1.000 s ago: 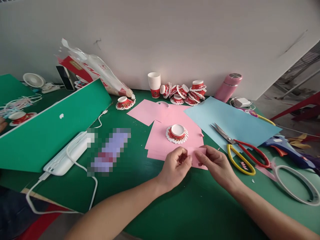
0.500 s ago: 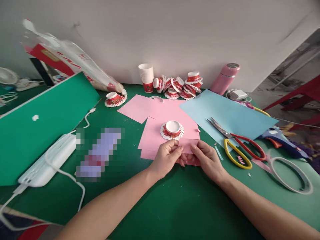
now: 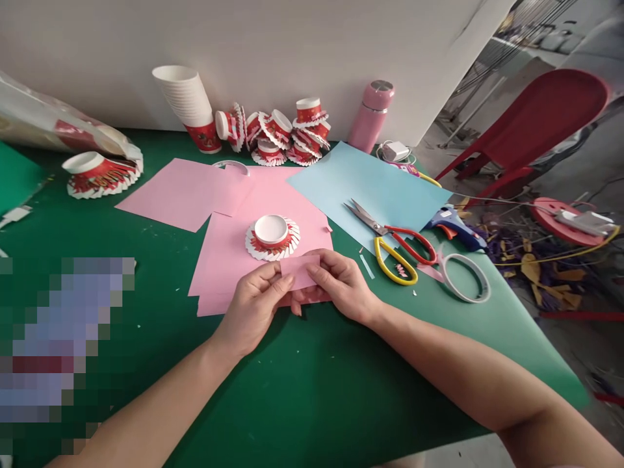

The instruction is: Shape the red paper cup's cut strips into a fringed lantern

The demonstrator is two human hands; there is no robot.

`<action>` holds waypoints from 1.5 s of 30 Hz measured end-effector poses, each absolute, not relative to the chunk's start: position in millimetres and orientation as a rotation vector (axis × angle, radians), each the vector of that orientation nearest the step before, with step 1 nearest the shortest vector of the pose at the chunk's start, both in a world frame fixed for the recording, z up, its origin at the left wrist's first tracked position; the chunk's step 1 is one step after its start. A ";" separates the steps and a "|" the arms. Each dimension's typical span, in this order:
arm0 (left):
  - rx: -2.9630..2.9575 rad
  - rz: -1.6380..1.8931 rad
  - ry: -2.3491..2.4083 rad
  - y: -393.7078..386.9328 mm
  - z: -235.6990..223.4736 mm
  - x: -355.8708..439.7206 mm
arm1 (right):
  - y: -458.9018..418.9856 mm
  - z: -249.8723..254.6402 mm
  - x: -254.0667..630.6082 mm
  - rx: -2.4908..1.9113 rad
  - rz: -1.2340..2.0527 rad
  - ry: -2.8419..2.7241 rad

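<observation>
Between both hands I hold a small piece of pink paper (image 3: 299,270). My left hand (image 3: 258,302) pinches its left edge between thumb and fingers, and my right hand (image 3: 344,286) pinches the right edge. Just beyond the fingers, a cut paper cup (image 3: 272,229) with a fringed, splayed white-and-red rim sits upside down on the pink paper sheets (image 3: 219,260). To the right, scissors (image 3: 385,229) with one red and one yellow handle lie open, partly over a blue paper sheet (image 3: 390,188).
A stack of paper cups (image 3: 188,107), several fringed cups (image 3: 275,133) and a pink bottle (image 3: 373,116) line the wall. At right are a tape roll (image 3: 465,278), a blue glue gun (image 3: 455,227) and a red chair (image 3: 531,123). Another fringed cup (image 3: 100,174) sits at left.
The view has turned to the right, so the table things appear shifted left and the red chair shows. Both hands keep their hold on the small pink paper.
</observation>
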State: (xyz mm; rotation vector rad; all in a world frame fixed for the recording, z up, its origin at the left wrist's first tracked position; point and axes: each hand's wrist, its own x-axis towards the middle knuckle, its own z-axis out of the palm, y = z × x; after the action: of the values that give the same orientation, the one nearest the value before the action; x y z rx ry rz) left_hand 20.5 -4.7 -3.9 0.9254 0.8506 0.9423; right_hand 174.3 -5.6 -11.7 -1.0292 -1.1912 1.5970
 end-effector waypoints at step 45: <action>0.843 0.943 0.788 -4.4 -0.8 15.6 | 1.2 -12.5 177.9 -0.922 1.611 -1.007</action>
State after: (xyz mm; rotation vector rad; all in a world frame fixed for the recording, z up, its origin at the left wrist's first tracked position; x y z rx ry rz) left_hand 15.6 -4.4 -0.8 0.8430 0.7877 0.9430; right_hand 177.9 1.2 -12.5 -0.9222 -1.0071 1.6115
